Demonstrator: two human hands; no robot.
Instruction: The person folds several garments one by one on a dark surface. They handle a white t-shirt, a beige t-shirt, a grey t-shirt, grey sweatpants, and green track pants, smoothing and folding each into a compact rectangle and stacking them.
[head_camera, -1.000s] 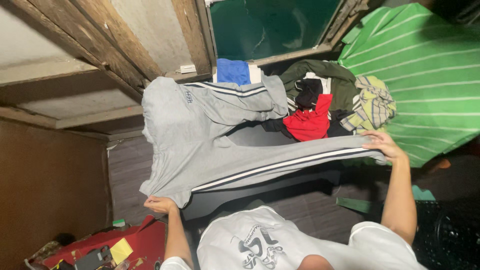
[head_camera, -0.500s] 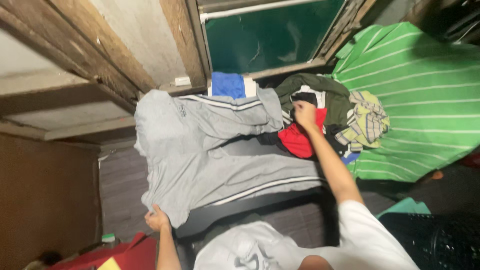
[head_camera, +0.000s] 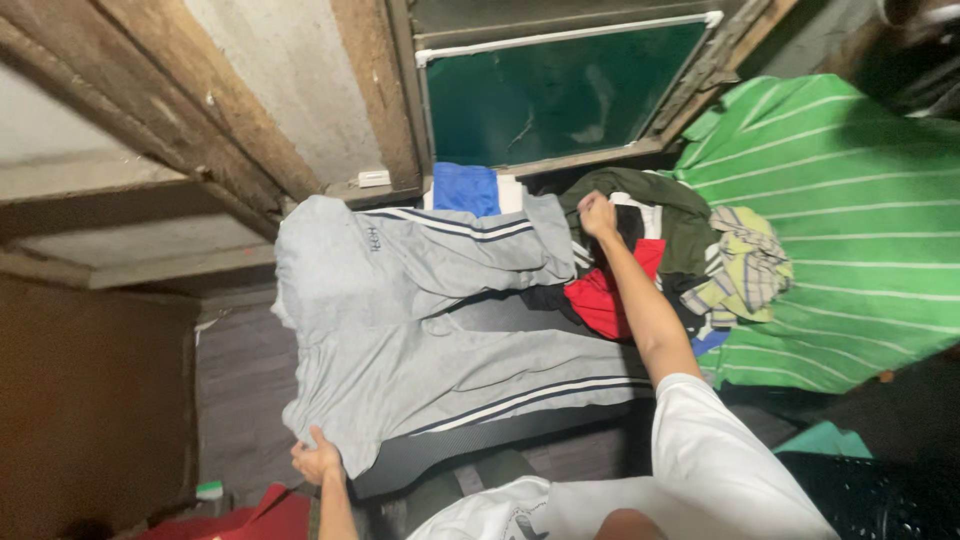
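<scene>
The green striped sheet (head_camera: 850, 200) covers the right side, and my grey track pants (head_camera: 400, 330) lie spread across the dark surface (head_camera: 440, 455), waistband toward its left edge. At its far right the heap of clothes (head_camera: 680, 260) sits, where my right hand (head_camera: 597, 213) is closed on the far trouser leg's end. My left hand (head_camera: 318, 462) pinches the waistband at the near left corner.

Grey track pants (head_camera: 420, 330) matt cloth; window frame (head_camera: 365, 90) rough wood
</scene>
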